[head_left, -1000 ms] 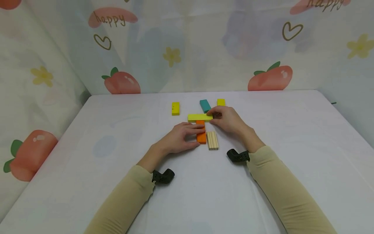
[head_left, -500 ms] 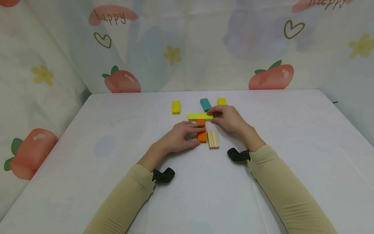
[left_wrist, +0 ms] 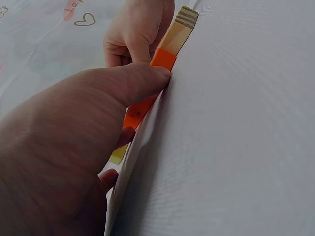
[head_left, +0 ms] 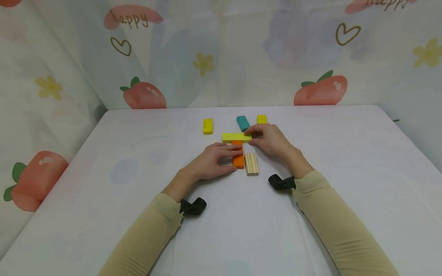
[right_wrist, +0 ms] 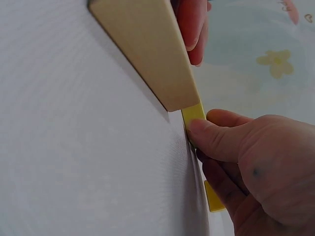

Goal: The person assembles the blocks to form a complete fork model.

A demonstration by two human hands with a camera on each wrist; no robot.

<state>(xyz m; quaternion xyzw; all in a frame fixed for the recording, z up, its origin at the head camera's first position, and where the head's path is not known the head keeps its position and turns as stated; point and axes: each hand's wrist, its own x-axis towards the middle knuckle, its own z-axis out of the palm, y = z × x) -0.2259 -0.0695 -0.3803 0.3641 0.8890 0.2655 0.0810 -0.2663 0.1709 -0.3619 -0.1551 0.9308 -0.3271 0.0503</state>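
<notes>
My left hand [head_left: 215,161] holds an orange block [head_left: 238,163], its thumb [left_wrist: 160,73] against the near side and its fingers across the top. Against the far end of that block, a yellow-green block [head_left: 233,138] lies crosswise, the two making a T shape. My right hand [head_left: 271,141] pinches the right end of the yellow-green block; in the right wrist view its thumb [right_wrist: 202,129] presses the near side. A pale wooden block with striped grain [head_left: 251,165] lies just right of the orange one, untouched by either hand.
Behind the T lie a yellow block [head_left: 208,126] at the left, a tilted teal block [head_left: 243,123], and another yellow block [head_left: 261,119] partly hidden by the right hand. A white cloth [head_left: 221,237] covers the table. Printed curtains [head_left: 228,50] stand at the back and sides.
Both hands and the blocks stay in place over the last second. Only the head view has shifted very slightly.
</notes>
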